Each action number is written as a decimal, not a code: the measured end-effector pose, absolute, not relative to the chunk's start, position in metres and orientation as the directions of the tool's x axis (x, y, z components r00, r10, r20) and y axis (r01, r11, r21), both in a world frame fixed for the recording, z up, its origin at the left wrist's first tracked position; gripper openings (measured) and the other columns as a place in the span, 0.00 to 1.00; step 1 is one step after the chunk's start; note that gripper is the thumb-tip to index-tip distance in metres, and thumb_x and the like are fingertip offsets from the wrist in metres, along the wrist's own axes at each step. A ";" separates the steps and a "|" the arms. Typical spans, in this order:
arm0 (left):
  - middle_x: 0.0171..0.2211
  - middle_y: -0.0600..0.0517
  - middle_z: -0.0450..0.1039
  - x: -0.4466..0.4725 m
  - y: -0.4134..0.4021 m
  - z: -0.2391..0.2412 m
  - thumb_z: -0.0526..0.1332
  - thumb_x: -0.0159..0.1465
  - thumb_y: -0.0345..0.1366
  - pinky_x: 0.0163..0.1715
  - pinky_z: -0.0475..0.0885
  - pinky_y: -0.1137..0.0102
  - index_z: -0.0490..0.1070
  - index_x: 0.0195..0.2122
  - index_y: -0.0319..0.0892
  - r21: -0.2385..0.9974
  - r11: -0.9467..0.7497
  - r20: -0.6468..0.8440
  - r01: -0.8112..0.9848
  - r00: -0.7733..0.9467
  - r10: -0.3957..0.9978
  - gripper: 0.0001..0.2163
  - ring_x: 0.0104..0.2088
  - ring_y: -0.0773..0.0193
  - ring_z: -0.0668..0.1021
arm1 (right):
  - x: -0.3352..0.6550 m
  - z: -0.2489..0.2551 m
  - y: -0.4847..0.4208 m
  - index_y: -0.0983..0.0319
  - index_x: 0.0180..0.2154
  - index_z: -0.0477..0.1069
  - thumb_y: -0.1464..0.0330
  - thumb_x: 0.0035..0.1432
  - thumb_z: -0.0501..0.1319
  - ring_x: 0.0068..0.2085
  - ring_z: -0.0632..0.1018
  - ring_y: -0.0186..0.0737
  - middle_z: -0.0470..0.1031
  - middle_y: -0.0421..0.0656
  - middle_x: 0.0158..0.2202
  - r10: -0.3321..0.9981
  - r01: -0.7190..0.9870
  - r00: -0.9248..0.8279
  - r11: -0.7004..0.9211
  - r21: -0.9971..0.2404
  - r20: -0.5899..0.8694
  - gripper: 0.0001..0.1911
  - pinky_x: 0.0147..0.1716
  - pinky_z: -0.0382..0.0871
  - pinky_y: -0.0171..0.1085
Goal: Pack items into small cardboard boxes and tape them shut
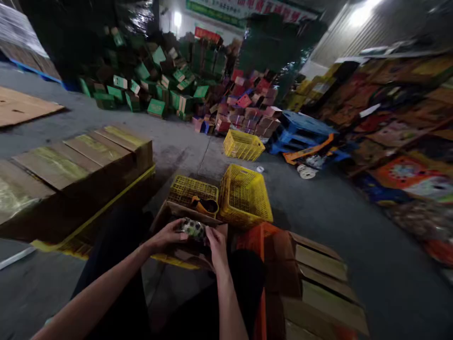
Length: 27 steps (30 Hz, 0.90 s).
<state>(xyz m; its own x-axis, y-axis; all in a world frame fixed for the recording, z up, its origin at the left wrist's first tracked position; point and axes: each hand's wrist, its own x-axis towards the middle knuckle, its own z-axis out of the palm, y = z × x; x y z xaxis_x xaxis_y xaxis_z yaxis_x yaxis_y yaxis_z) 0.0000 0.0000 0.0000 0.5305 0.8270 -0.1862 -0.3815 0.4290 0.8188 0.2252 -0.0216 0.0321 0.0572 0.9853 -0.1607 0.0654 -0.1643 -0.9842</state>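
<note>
Between my two hands is a small clear-wrapped pack (193, 228) with dark round patches and some green; its contents are too blurred to name. My left hand (169, 237) grips its left end, and my right hand (216, 244) pinches its right end. The pack is held over an open cardboard box (161, 218) between my knees. What lies inside the box is mostly hidden by my hands and shadow. Just beyond it, an orange-and-black tape dispenser (204, 206) rests on a yellow crate (179, 186).
A second yellow crate (247, 189) stands open to the right, with another yellow crate (244, 144) behind. Taped cartons (67, 160) line my left. More cartons (322, 269) sit by an orange crate (260, 236). An orange pallet jack (309, 150) holds blue pallets (304, 123).
</note>
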 end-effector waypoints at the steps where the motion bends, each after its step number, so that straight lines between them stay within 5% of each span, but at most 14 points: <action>1: 0.55 0.42 0.75 0.000 0.000 -0.001 0.76 0.56 0.42 0.56 0.70 0.56 0.67 0.60 0.42 0.832 0.410 -0.187 -0.374 0.506 0.842 0.33 0.54 0.47 0.77 | 0.224 0.032 -0.022 0.61 0.35 0.80 0.45 0.56 0.65 0.31 0.75 0.41 0.76 0.42 0.28 0.984 0.044 0.050 -0.176 -0.983 -0.174 0.25 0.29 0.70 0.35; 6: 0.53 0.43 0.76 0.000 0.001 -0.003 0.77 0.54 0.41 0.56 0.70 0.57 0.71 0.57 0.41 0.862 0.345 -0.155 -0.372 0.454 0.877 0.30 0.54 0.47 0.77 | 0.218 0.032 -0.022 0.59 0.41 0.80 0.47 0.52 0.69 0.36 0.78 0.44 0.81 0.44 0.37 0.974 -0.031 0.026 -0.226 -0.974 -0.226 0.25 0.29 0.72 0.36; 14: 0.57 0.39 0.74 0.001 0.004 0.003 0.76 0.55 0.45 0.58 0.69 0.51 0.71 0.59 0.40 0.742 0.463 -0.223 -0.485 0.472 0.853 0.32 0.56 0.45 0.76 | 0.220 0.019 -0.019 0.59 0.46 0.82 0.48 0.53 0.69 0.34 0.79 0.44 0.83 0.45 0.40 0.980 0.017 0.037 -0.194 -0.981 -0.193 0.26 0.29 0.72 0.36; 27: 0.59 0.41 0.72 -0.002 0.005 0.002 0.76 0.56 0.43 0.55 0.72 0.55 0.73 0.59 0.44 0.775 0.442 -0.217 -0.452 0.466 0.858 0.30 0.57 0.46 0.76 | 0.222 0.009 -0.016 0.59 0.49 0.81 0.50 0.53 0.68 0.39 0.81 0.49 0.83 0.47 0.45 0.977 0.007 0.093 -0.194 -0.981 -0.192 0.26 0.34 0.77 0.43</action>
